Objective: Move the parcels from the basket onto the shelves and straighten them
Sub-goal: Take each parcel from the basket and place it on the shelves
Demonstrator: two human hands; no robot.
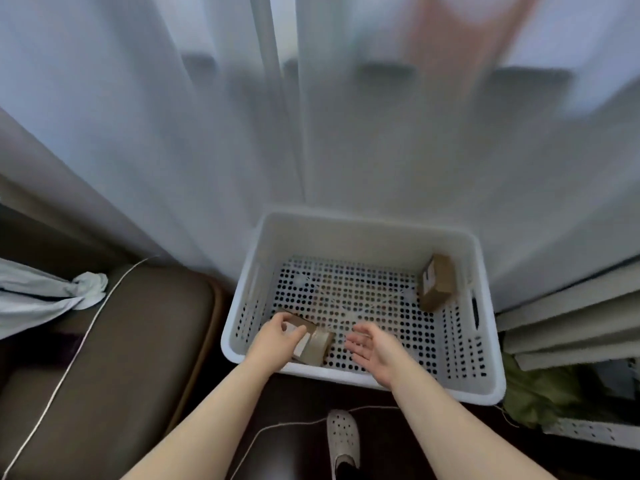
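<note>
Parcel (pixel 313 346) in the near-left corner of the basket (pixel 363 225), left hand (pixel 277 336) with fingers curled round it; its long axis slants toward the right hand (pixel 374 348), hovering just beside, fingers spread, holding nothing. Second parcel (pixel 437 287): far-right corner.

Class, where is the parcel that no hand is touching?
Head view: the parcel sits in the far right corner of the white basket, near its right wall.

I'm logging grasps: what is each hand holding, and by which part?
The left hand grips the brown parcel in the near-left corner of the basket, by its left end. The right hand is open and holds nothing.
</note>
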